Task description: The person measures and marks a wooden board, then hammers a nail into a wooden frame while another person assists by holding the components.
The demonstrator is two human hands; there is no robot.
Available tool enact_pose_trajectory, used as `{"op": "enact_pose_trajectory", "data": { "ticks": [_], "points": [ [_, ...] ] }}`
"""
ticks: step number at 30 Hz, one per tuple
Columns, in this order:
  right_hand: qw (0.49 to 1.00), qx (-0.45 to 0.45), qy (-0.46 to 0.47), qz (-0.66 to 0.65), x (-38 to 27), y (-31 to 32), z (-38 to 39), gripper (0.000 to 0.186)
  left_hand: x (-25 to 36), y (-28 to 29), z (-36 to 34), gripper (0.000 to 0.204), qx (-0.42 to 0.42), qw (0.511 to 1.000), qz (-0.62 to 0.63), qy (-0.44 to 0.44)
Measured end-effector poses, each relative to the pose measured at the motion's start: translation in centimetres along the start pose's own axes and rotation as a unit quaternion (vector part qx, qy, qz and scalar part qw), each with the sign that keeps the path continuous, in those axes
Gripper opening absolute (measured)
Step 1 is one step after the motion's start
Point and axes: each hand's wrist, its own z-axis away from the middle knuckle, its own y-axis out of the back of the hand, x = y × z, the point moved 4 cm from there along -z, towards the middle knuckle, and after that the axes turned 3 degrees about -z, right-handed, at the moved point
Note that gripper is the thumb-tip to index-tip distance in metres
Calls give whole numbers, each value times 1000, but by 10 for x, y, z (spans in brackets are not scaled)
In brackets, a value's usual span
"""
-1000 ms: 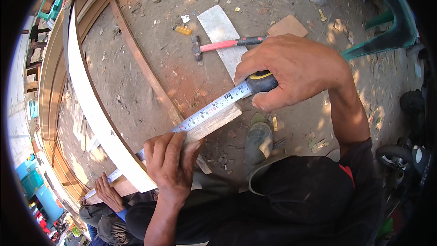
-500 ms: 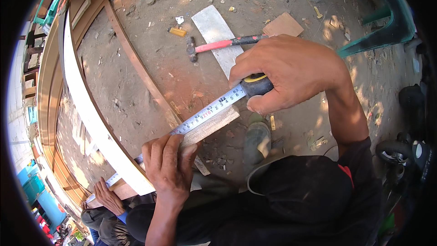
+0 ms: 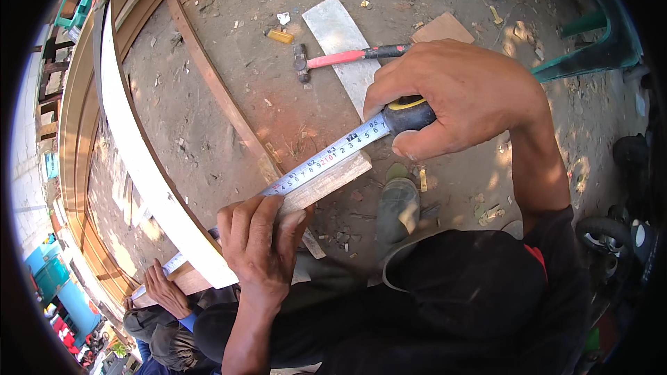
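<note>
My right hand [image 3: 462,97] grips the dark, yellow-trimmed case of a tape measure [image 3: 408,115], thumb below and fingers above. The tape's white blade [image 3: 326,158] runs down-left from it along a wooden batten [image 3: 330,182]. My left hand [image 3: 258,246] curls its fingers over the batten and the blade, some way from the batten's near end. Beyond my left hand the blade passes beneath a long white board [image 3: 149,173] and shows again. There another person's hand [image 3: 167,290], with a blue cuff, rests at the tape's far part.
A hammer [image 3: 337,59] lies across a pale plank [image 3: 347,35] on the dirt. Nearby are a yellow-handled piece [image 3: 279,36] and a brown wood offcut [image 3: 443,29]. A thin wooden strip [image 3: 215,90] stretches across the ground. A dark cap [image 3: 465,278] and a green chair [image 3: 590,48] stand close by.
The scene has shifted slightly up and right in the view. Both hands keep their hold, and the tape's visible length looks the same.
</note>
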Motion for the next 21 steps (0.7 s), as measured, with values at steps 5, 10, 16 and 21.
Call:
{"op": "enact_pose_trajectory", "data": {
  "ticks": [5,10,16,21],
  "points": [
    [999,-44,-19,-2,-1,0,-4,38,0,0,1,33,12,1000,-7,-2],
    [999,-30,-7,-15,1,-2,-3,38,1,-1,1,32,16,1000,-10,-1],
    [999,-28,-9,-13,0,-1,-3,38,1,-1,2,32,22,1000,-15,-2],
    [999,20,33,-34,1,-2,-1,34,1,-1,1,33,28,1000,-3,3]
  ]
}}
